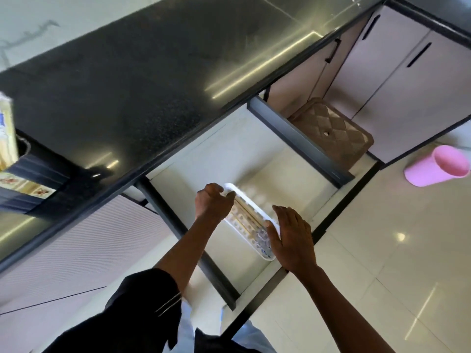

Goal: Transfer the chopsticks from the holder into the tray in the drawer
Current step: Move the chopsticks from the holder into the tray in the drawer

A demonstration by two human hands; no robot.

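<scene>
A white perforated tray (251, 200) lies in the open drawer (300, 138) below the black counter. Several pale chopsticks (246, 212) rest lengthwise in the tray. My left hand (212, 203) is at the tray's far end, fingers curled over the chopsticks' tips and the rim. My right hand (291, 238) lies flat with fingers apart against the tray's near end and holds nothing. At the far left edge of the counter, a black holder (30, 179) shows with pale sticks (6, 133) standing in it, partly cut off.
The black speckled counter (142, 80) overhangs the drawer. A brown quilted stool (331, 131) stands right of the drawer, and a pink cup (438, 165) lies tipped on the glossy tiled floor. Pale cabinet doors (397, 80) with black handles fill the upper right.
</scene>
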